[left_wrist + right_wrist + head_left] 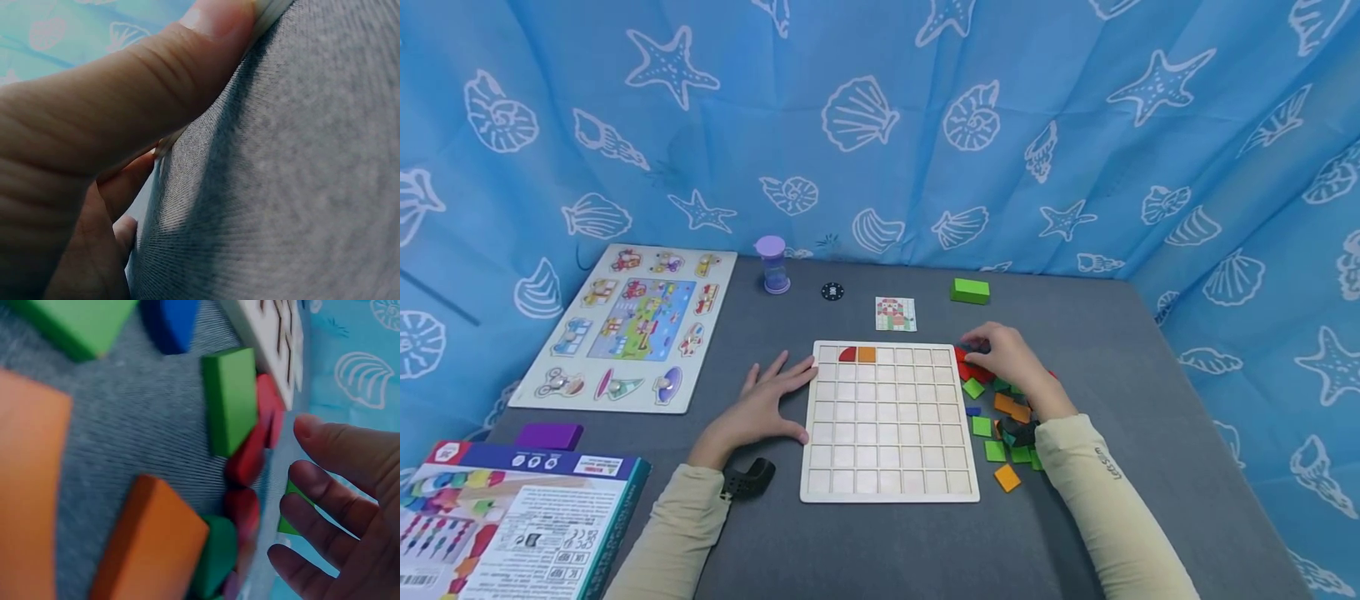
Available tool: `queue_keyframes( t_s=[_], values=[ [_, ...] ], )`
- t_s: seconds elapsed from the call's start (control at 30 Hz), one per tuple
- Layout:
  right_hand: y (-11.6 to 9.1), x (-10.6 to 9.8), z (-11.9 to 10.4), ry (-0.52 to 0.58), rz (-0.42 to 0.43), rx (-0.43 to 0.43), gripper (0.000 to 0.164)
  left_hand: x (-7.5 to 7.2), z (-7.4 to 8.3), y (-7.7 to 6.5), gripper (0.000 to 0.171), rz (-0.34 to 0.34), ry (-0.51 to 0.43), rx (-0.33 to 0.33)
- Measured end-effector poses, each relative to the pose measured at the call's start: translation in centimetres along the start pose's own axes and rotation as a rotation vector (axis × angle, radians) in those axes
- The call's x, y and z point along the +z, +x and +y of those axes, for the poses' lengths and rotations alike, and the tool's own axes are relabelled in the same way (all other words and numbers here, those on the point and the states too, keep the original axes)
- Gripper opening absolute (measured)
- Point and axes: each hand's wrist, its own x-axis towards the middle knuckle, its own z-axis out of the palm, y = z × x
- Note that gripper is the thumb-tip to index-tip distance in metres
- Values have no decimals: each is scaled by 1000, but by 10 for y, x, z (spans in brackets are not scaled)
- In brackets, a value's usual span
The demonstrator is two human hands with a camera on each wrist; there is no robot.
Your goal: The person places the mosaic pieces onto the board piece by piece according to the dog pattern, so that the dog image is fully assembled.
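Hovering right hand (1013, 360) near red pieces (972, 372)

Both sleeves (673, 525) are beige (dark lettering (1107, 463) marks the right).

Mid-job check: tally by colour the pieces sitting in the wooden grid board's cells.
Red: 1, a quarter-circle piece
Orange: 1, a square piece
Total: 2, side by side in the top row of the grid board

Grid board (889, 435) between puzzle board (642, 321), left, and loose blocks (995, 451), right; picture card (895, 314) behind.
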Motion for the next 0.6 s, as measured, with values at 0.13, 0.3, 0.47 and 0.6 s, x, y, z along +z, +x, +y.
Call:
queue_keyframes(
  t_s=[0.13, 0.3, 0.47, 0.6],
  values=[
    [3, 5, 3, 15, -21, 22, 25, 1, -1, 1, 105, 1, 4, 2],
    [6, 9, 3, -10, -17, 16, 25, 1, -2, 0, 105, 11, -6, 18],
    [8, 10, 0, -52, -33, 6, 24, 1, -2, 0, 104, 14, -22, 33],
    [8, 10, -1, -62, -35, 33, 25, 1, -3, 0, 104, 14, -22, 35]
  ],
)
